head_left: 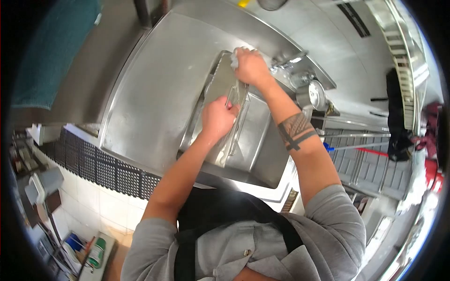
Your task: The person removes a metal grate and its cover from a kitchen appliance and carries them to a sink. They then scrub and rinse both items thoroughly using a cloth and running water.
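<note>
Left hand (pixel 218 117) gripped the near rim of the long stainless-steel tray (pixel 211 91); right hand (pixel 251 65) clutched a pale scrub pad (pixel 233 58) at its far end. Stiff, wet, probably slippery.

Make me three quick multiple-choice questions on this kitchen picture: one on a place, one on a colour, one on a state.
1. Where is the metal tray?
A) on the floor
B) in the sink
C) on a shelf

2. What colour are the person's sleeves?
A) grey
B) red
C) yellow

3. How is the right hand?
A) flat and empty
B) out of sight
C) closed on a cloth

Answers:
1. B: the tray leans in the steel basin, steadied by the left hand.
2. A: both sleeves are plain grey under a black apron.
3. C: its fingers curl over a pale cloth pressed to the tray's far end.
</note>
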Motion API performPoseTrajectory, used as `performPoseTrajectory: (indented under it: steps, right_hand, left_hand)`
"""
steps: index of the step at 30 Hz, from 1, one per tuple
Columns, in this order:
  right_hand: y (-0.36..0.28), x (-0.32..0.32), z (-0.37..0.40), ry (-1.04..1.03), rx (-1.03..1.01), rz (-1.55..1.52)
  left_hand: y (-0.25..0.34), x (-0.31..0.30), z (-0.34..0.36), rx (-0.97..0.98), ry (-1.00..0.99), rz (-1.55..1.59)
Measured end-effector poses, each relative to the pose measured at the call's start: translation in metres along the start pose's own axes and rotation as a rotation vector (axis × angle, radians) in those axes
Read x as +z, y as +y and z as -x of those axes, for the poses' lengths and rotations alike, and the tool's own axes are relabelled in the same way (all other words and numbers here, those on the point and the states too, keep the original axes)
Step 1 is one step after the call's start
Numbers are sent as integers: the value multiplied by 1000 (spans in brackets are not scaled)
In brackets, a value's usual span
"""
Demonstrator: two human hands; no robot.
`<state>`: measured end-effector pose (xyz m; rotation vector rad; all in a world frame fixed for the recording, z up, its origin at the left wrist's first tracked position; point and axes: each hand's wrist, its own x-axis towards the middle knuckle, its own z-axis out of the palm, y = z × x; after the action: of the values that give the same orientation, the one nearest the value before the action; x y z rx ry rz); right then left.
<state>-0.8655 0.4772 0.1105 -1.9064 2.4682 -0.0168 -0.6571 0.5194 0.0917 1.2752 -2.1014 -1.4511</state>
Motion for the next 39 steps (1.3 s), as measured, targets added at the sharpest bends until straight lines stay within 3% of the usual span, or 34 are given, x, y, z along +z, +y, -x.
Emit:
performPoseTrajectory:
  steps: [4, 8, 10, 12, 16, 18, 20, 21, 22, 24, 25, 27, 28, 30, 33, 37, 39]
  right_hand:
    - [19, -5, 84, 137, -191, -197]
    - [34, -14, 162, 389, -113, -313]
    - [48, -19, 191, 429, 200, -370]
    - [67, -14, 217, 525, 366, -346]
    - [107, -10, 262, 510, 460, -299]
    - [127, -17, 277, 472, 476, -305]
    - [139, -23, 275, 381, 471, -253]
    - [136, -26, 272, 299, 597, -149]
    - [133, -29, 268, 215, 720, -43]
    - [132, -7, 257, 210, 745, -5]
    - [123, 3, 250, 190, 705, 31]
    - [96, 10, 238, 150, 591, 34]
    - [78, 12, 236, 133, 519, -1]
    - [37, 10, 245, 163, 408, -69]
    - [-22, 2, 269, 273, 371, -238]
    - [-99, -6, 303, 408, 254, -426]
    - [-119, -4, 321, 446, 160, -387]
  left_hand:
    - [10, 15, 34, 137, 27, -88]
    - [26, 29, 52, 332, -22, -176]
    - [43, 41, 57, 471, -87, -233]
    - [50, 62, 59, 567, -149, -263]
    - [62, 95, 77, 740, -231, -282]
    - [70, 100, 93, 683, -295, -332]
    - [71, 99, 104, 803, -321, -297]
    - [72, 93, 108, 757, -451, -418]
    - [70, 89, 114, 759, -446, -424]
    - [62, 79, 133, 911, -152, -590]
    - [60, 73, 141, 917, -156, -595]
    - [66, 53, 154, 628, -254, -723]
    - [61, 50, 150, 631, -257, -727]
    - [45, 40, 139, 412, -375, -576]
    - [27, 7, 128, 383, -557, -335]
    - [-51, 32, 119, 594, -368, 35]
    - [-56, 40, 134, 343, -268, 330]
